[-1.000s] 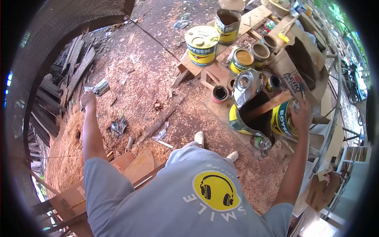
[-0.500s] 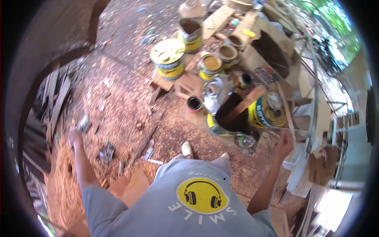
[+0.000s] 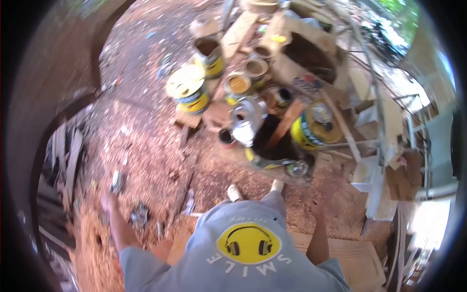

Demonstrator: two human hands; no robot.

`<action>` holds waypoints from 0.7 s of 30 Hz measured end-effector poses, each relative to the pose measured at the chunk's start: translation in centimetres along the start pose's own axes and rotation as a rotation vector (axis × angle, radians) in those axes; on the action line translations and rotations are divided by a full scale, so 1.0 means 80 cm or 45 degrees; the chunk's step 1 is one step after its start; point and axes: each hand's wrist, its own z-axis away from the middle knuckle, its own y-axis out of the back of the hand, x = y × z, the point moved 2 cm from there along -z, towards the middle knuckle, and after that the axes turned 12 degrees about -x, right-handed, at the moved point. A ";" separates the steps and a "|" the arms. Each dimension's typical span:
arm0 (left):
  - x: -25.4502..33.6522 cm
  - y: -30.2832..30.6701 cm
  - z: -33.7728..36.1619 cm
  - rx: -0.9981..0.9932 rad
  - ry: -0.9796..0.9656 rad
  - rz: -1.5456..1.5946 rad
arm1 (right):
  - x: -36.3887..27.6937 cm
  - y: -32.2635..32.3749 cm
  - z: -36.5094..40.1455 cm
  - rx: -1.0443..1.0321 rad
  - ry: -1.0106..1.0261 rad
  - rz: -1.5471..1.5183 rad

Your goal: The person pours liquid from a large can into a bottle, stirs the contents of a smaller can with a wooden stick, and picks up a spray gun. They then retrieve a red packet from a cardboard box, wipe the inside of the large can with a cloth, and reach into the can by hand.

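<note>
My left hand [image 3: 108,199] is out to the left over the wood shavings, its fingers looking closed. A small pale grey object [image 3: 116,182] shows at the fingertips and seems to be held, though blur hides its kind. My right hand [image 3: 317,208] hangs beside my body on the right, smeared by motion, and its fingers cannot be made out. Ahead of it lie a clear plastic bottle [image 3: 297,168] and an open, dark-mouthed container [image 3: 273,141] with a strip of wood [image 3: 287,124] leaning in it. A yellow and green tin [image 3: 316,125] stands behind.
Several used tins crowd the ground ahead, among them a large yellow tin [image 3: 188,90] and a silvery one [image 3: 247,120]. Boards and pipes lie at the right, near a cardboard box [image 3: 404,177]. Wood scraps [image 3: 73,158] are piled left. A flat wooden panel [image 3: 352,258] is beside me.
My right hand has dropped lower and nearer my body. The view has shifted, so the tins appear farther left. The pale object stays near my left hand.
</note>
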 end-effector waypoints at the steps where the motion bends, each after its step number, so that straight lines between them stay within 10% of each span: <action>1: 0.005 0.010 0.016 0.048 0.110 -0.010 | 0.034 -0.018 -0.001 -0.107 -0.132 -0.098; 2: -0.013 -0.042 -0.040 0.160 0.193 -0.272 | 0.026 -0.019 0.017 -0.245 -0.462 -0.132; 10: 0.002 0.015 0.014 0.014 0.074 -0.239 | 0.067 -0.053 0.055 -0.403 -0.675 -0.408; 21: 0.003 0.015 0.030 -0.030 0.079 -0.166 | -0.081 -0.055 -0.007 -0.374 -0.244 -0.203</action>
